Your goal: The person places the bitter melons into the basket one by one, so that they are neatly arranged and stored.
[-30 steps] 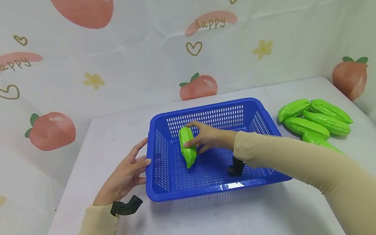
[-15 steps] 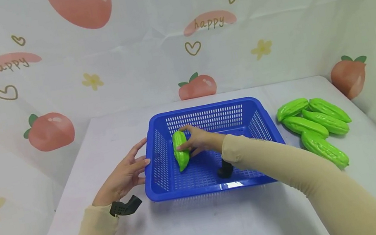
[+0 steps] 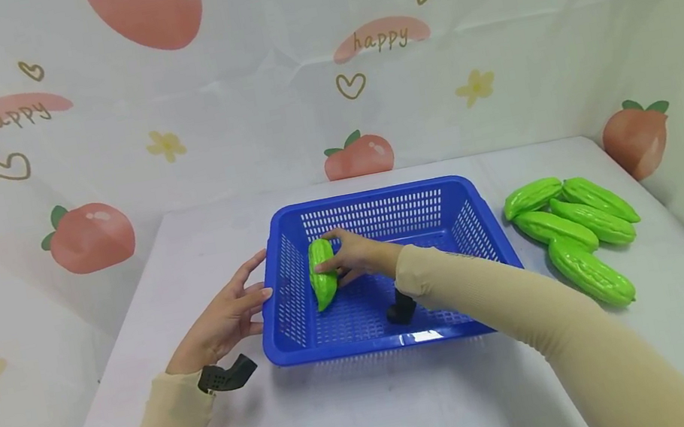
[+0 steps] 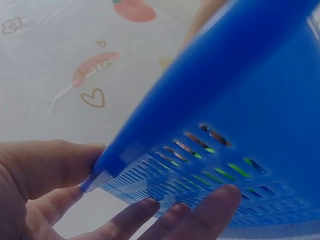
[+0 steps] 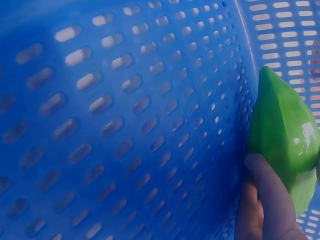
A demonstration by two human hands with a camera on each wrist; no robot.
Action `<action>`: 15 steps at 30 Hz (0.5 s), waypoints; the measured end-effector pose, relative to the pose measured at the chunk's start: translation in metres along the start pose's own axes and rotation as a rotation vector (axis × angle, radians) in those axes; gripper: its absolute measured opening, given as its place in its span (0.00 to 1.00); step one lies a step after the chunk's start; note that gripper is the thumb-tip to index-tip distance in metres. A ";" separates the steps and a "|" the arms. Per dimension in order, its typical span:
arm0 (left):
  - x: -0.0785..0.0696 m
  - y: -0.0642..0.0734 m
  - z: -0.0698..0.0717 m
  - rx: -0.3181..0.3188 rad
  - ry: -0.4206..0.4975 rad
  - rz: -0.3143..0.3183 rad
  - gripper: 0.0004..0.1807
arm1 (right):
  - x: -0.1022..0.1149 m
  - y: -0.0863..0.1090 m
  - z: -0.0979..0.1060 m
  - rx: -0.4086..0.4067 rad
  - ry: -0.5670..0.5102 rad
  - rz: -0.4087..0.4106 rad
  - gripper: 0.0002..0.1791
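From my station, I see the right hand (image 3: pixel 356 255) grasping 1 green gourd (image 3: pixel 325 287) inside the blue basket (image 3: pixel 352 348), near its left wall; the left hand (image 3: pixel 224 322), fingers extended, touches the rim. I'd guess it's light, stiff, slick: pinch the ridged middle.

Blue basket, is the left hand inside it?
No, the left hand touches the blue basket on its outer left side, while the right hand holds a green gourd within.

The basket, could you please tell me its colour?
The basket is blue, best seen in the head view.
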State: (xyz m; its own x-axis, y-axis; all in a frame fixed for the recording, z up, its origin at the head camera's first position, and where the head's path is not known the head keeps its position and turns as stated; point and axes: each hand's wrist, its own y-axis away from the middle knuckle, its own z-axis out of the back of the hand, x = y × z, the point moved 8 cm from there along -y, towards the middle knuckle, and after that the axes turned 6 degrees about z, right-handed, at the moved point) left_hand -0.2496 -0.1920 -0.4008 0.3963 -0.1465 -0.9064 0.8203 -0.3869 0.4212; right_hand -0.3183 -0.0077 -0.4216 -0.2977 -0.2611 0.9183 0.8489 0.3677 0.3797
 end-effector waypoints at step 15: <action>0.000 -0.001 0.001 -0.012 0.000 0.007 0.43 | 0.000 -0.002 -0.008 0.013 -0.007 -0.021 0.43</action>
State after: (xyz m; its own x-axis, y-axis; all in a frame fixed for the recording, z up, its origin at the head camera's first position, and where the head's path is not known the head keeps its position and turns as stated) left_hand -0.2507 -0.1927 -0.4016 0.4022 -0.1495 -0.9033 0.8223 -0.3747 0.4282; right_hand -0.3164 -0.0161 -0.4229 -0.3182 -0.2624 0.9110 0.8367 0.3741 0.4000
